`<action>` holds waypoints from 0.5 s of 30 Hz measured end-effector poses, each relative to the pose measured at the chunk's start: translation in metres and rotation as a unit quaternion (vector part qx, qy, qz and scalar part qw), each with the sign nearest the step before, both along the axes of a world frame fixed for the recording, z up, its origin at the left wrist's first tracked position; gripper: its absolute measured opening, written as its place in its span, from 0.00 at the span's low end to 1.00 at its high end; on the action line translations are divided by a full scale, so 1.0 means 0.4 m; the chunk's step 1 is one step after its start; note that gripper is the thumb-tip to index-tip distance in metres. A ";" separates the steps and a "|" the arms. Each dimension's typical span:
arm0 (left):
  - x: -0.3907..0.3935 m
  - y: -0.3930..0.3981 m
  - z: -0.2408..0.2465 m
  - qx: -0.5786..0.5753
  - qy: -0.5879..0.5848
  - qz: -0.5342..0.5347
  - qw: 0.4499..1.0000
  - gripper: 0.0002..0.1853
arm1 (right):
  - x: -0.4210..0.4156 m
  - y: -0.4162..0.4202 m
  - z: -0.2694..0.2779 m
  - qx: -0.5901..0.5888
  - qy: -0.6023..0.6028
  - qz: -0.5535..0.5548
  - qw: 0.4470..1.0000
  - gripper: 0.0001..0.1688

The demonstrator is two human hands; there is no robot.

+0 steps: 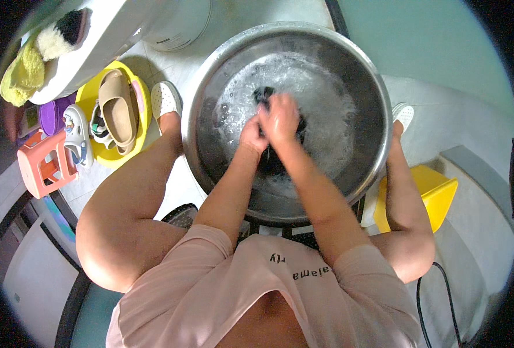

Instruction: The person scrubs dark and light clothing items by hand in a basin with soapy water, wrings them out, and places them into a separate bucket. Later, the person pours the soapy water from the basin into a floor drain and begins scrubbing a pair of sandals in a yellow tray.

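A wide stainless steel basin (372,82) stands between my knees, holding soapy water (322,95) with foam and bubbles. Within it, a piece of wet black cloth (264,94) is bunched up, and dark parts of it show on both sides of my hands. My left hand (253,134) grips the cloth from the left, fingers curled. Pressed close against it is my right hand (281,116), closed over the cloth and blurred by motion. The two hands hide most of the fabric between them.
Left of the basin, a yellow tub (143,117) holds a tan clog (120,117) and other footwear. Beside it are a white clog (78,135) and an orange plastic stool (39,167). A yellow plastic container (437,195) is by my right leg; a black cable (450,291) hangs lower right.
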State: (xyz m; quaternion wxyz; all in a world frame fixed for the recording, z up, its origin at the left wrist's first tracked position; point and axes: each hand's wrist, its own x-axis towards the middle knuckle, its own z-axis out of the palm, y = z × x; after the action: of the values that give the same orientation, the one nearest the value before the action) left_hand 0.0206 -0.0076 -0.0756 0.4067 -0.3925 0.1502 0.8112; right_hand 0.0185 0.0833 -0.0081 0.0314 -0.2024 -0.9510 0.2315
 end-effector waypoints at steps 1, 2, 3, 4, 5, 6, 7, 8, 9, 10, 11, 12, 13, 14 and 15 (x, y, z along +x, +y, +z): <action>-0.004 0.021 0.043 -0.052 0.034 -0.019 0.998 0.16 | -0.039 0.052 -0.036 -0.006 -0.056 -0.064 0.996 0.18; -0.004 0.026 0.053 -0.042 0.053 -0.044 0.997 0.16 | -0.068 0.104 -0.071 0.005 -0.079 -0.092 0.993 0.18; -0.011 0.036 0.057 -0.030 0.072 -0.068 0.995 0.16 | -0.084 0.160 -0.103 0.016 -0.089 -0.079 0.993 0.18; -0.017 0.048 0.068 -0.020 0.079 -0.064 0.995 0.17 | -0.092 0.185 -0.112 0.020 -0.051 -0.052 0.997 0.17; -0.033 0.049 0.076 -0.023 0.056 -0.064 0.996 0.17 | -0.097 0.208 -0.120 0.025 -0.013 -0.027 0.999 0.17; -0.045 0.038 0.082 -0.027 0.032 -0.059 0.997 0.18 | -0.096 0.232 -0.120 0.041 0.016 0.006 0.999 0.17; -0.052 0.024 0.085 -0.030 0.008 -0.055 0.998 0.18 | -0.090 0.259 -0.119 0.057 0.046 0.038 0.997 0.17; -0.070 0.014 0.085 -0.039 -0.018 -0.080 0.996 0.16 | -0.083 0.292 -0.115 0.072 0.076 0.070 0.992 0.17; -0.073 -0.002 0.065 -0.043 -0.023 -0.066 0.997 0.14 | -0.066 0.336 -0.125 0.067 0.065 0.057 0.994 0.18; -0.068 -0.026 0.041 -0.051 -0.016 -0.060 0.997 0.15 | -0.033 0.372 -0.134 0.083 0.040 0.012 0.996 0.21; -0.074 -0.034 0.027 -0.057 -0.007 -0.059 0.997 0.16 | -0.011 0.394 -0.142 0.102 0.016 -0.037 0.994 0.24; -0.085 -0.026 0.045 -0.054 -0.002 -0.052 0.997 0.17 | 0.000 0.378 -0.146 0.017 0.031 -0.111 0.993 0.26; -0.091 -0.017 0.084 -0.050 0.001 -0.044 0.998 0.18 | 0.016 0.341 -0.146 -0.067 0.045 -0.181 0.980 0.29; -0.089 -0.009 0.111 -0.043 0.002 -0.035 0.998 0.19 | 0.037 0.297 -0.139 -0.148 0.058 -0.248 0.956 0.31; -0.084 0.001 0.120 -0.041 0.001 -0.039 0.998 0.20 | 0.053 0.241 -0.130 -0.166 0.030 -0.237 0.957 0.35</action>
State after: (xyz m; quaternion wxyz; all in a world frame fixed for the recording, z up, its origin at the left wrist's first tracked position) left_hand -0.0130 -0.0073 -0.0277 0.4213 -0.4018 0.1984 0.7885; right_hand 0.0399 0.1798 -0.0603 0.0799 -0.4175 -0.8226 0.3776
